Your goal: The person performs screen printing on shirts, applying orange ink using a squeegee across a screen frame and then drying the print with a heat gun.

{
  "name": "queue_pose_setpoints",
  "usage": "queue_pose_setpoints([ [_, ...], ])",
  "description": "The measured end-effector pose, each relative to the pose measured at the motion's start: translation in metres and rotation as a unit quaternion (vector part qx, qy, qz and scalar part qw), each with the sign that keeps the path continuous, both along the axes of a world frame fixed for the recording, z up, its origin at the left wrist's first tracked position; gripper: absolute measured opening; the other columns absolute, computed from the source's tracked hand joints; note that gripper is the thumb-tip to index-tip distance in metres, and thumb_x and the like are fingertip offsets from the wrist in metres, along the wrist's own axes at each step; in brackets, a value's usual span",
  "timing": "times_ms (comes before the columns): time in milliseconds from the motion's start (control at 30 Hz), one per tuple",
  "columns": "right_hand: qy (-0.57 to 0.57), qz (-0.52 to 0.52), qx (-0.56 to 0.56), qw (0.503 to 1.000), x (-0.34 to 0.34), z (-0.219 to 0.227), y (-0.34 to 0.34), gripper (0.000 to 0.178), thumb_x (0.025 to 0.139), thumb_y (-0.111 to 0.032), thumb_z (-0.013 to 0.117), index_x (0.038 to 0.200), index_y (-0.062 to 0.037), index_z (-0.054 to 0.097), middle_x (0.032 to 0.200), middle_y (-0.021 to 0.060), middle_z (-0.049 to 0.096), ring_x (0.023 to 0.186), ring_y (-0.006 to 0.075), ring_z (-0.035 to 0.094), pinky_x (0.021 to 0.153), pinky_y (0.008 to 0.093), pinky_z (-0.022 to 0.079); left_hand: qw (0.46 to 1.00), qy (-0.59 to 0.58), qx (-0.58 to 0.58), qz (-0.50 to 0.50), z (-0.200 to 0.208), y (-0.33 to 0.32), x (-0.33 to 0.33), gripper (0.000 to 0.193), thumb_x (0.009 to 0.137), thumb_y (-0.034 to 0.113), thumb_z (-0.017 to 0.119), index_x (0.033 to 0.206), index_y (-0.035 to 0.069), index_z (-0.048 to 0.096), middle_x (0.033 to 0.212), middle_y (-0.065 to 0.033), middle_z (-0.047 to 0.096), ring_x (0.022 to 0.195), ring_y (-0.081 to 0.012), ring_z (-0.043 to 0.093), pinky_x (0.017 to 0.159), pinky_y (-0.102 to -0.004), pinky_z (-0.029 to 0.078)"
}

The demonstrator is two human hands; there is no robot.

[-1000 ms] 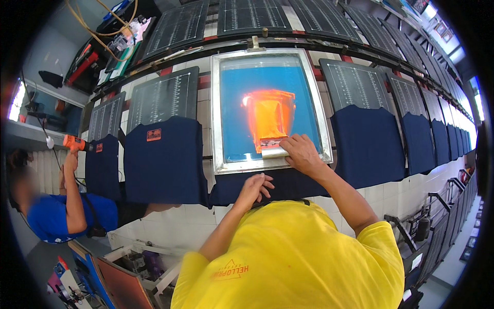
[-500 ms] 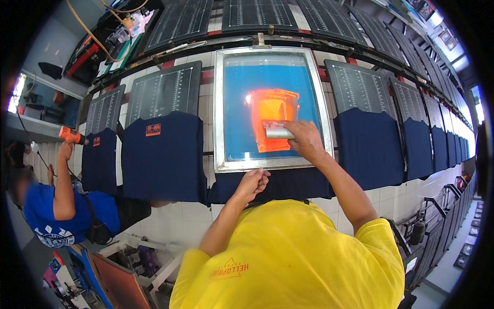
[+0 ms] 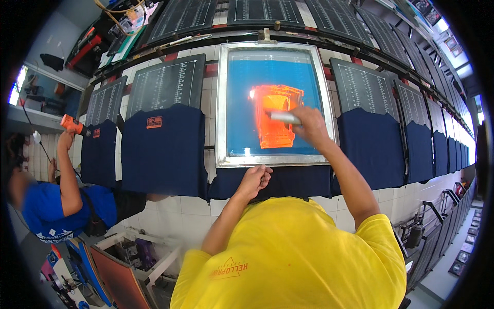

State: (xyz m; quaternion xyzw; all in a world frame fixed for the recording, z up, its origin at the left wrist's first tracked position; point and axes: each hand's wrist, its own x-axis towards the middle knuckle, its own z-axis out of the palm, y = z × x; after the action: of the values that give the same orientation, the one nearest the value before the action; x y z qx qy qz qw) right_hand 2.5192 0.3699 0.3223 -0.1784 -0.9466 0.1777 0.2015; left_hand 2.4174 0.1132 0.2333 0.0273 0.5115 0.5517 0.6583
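A silver-framed printing screen [image 3: 222,103] with blue mesh lies over a navy garment [image 3: 296,180]. Bright orange ink [image 3: 272,136] is spread in a patch on the mesh. My right hand [image 3: 311,125] is closed around the end of a short, metal-coloured squeegee [image 3: 284,118], which is over the orange patch; both are slightly blurred. My left hand [image 3: 254,181] is curled into a loose fist at the screen's near edge, its upper knuckles at or touching the frame. Nothing shows in its fingers.
Dark boards bearing navy garments stand on both sides; the left garment [image 3: 162,149] carries a small orange print [image 3: 154,122]. A metal clamp [image 3: 266,36] sits at the screen's far edge. At left, a person in blue [image 3: 77,206] holds an orange heat gun [image 3: 73,124].
My right hand and the squeegee have moved away from me across the ink, and the squeegee's tilt has changed. My left hand stays by the frame's near edge.
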Motion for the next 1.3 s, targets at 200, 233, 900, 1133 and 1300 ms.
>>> queue_pose_setpoints([
  [200,-0.013,0.021,0.046,0.999,0.024,-0.01,-0.066,0.051,0.06,-0.006,0.081,0.107,-0.01,0.061,0.105,0.0052,0.067,0.096,0.0255,0.061,0.077,0.0405,0.043,0.999,0.007,-0.004,-0.044,0.017,-0.002,-0.005,0.036,0.109,0.028,0.04,0.107,-0.002,0.06,0.074,-0.0024,0.056,0.056,-0.0096,0.048,0.048,-0.0234,0.034],
  [233,-0.028,0.017,0.042,0.999,0.026,-0.013,-0.07,0.053,0.06,-0.006,0.081,0.11,-0.0093,0.062,0.109,0.0053,0.068,0.1,0.0257,0.061,0.079,0.0406,0.043,0.995,0.039,-0.006,-0.088,0.029,-0.004,-0.012,0.035,0.109,0.027,0.041,0.108,-0.002,0.06,0.076,-0.0032,0.058,0.058,-0.0099,0.05,0.049,-0.0239,0.035],
  [900,-0.041,0.0,0.074,0.996,0.033,-0.042,-0.085,0.037,0.074,-0.004,0.065,0.111,-0.0083,0.065,0.117,0.0056,0.066,0.098,0.0249,0.06,0.076,0.04,0.044,0.646,0.719,0.206,-0.154,0.051,0.026,-0.029,0.042,0.091,0.0,0.051,0.133,0.002,0.053,0.134,-0.0197,0.058,0.127,-0.0356,0.053,0.1,-0.047,0.04],
  [1133,0.048,-0.036,0.073,0.996,-0.037,-0.05,0.004,0.034,0.071,-0.004,0.07,0.103,-0.012,0.067,0.101,0.0048,0.07,0.091,0.0267,0.062,0.073,0.0428,0.046,0.66,0.713,0.199,-0.131,0.054,0.119,-0.093,0.039,0.09,0.0,0.051,0.128,0.004,0.055,0.127,-0.0173,0.063,0.115,-0.0347,0.06,0.093,-0.0489,0.041],
  [1300,0.056,0.002,0.068,0.996,-0.048,-0.026,0.017,0.026,0.073,-0.01,0.072,0.098,-0.01,0.067,0.095,0.0056,0.069,0.09,0.0282,0.061,0.078,0.043,0.047,0.645,0.723,0.187,-0.161,0.087,0.13,-0.107,0.038,0.091,0.001,0.051,0.128,0.005,0.056,0.122,-0.0158,0.065,0.114,-0.0328,0.061,0.094,-0.0469,0.04],
])
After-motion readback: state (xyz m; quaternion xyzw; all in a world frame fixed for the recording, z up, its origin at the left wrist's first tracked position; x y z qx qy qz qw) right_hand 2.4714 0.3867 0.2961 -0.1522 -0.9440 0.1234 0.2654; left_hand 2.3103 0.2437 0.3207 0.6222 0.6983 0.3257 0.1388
